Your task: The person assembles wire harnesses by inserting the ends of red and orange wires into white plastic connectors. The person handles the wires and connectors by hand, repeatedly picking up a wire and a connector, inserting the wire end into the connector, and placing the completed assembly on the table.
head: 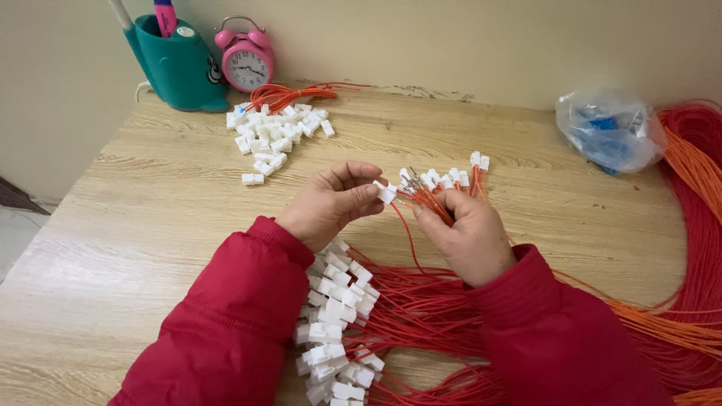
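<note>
**White connector pinched at the wire ends, above the table**

Left hand (331,203): fingers curled inward, thumb and forefinger pressed together on a small white connector (386,193). The connector sits at the very fingertips, protruding to the right, clear of the palm.

Right hand (470,233): fingers closed around a bundle of red wires (432,201), held just below their tips. Several wires in the bundle already carry white housings, fanned out above the knuckles. A few bare metal terminals stick up near the thumb, right beside the connector in the left hand; whether they touch it cannot be told.

Both hands hover above the wooden table (150,225), close together at frame centre. Sleeves are red and padded.

Beneath the wrists: a heap of finished wires with white plugs (338,316), the red leads trailing off to the right.

Far side of the table: a loose pile of white connectors (274,135), a pink alarm clock (247,64), a teal pen holder (179,68). Right side: a clear plastic bag (609,129) and a large coil of red and orange wire (696,225).
</note>
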